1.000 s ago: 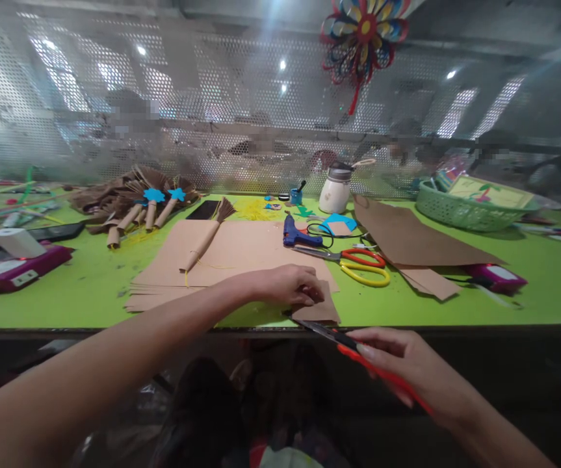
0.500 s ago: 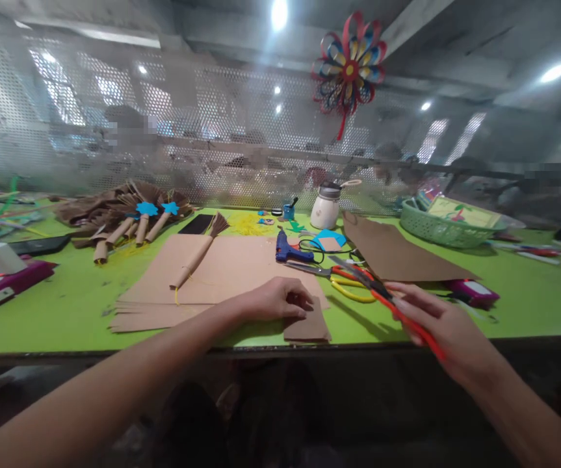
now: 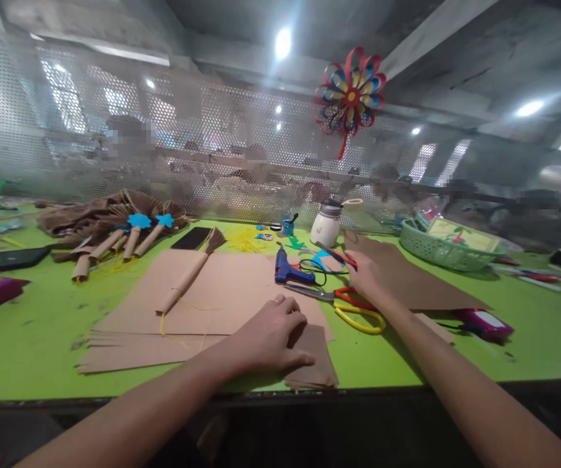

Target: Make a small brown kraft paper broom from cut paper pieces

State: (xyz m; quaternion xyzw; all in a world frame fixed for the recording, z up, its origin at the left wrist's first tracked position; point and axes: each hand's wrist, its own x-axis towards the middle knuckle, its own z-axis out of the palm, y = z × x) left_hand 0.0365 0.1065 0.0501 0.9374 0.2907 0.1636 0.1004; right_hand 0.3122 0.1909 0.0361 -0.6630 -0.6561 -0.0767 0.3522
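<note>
My left hand (image 3: 273,335) lies on the brown paper, its fingers loosely spread and the thumb stretched out over a small stack of brown paper pieces (image 3: 315,354) at the table's front edge. Farther out, my right hand (image 3: 365,276) grips red-handled scissors (image 3: 333,252), their blades pointing left over blue paper cutouts (image 3: 323,260). Yellow-and-red-handled scissors (image 3: 361,318) lie on the table below that hand. A blue glue gun (image 3: 292,270) rests at the right part of the large brown sheets (image 3: 241,279). Across those sheets lies a rolled paper stick with a fringed end (image 3: 185,279).
Several finished paper bundles (image 3: 131,240) with blue cutouts lie at left, near a black phone (image 3: 192,238). A white jar (image 3: 326,224) stands behind the glue gun. At right are a large brown sheet (image 3: 417,279), a green basket (image 3: 456,250) and a purple power strip (image 3: 487,325).
My right hand has moved forward and left with the red-handled scissors, from the front right to beside the blue cutouts. My left hand's thumb has stretched outward over the paper pieces.
</note>
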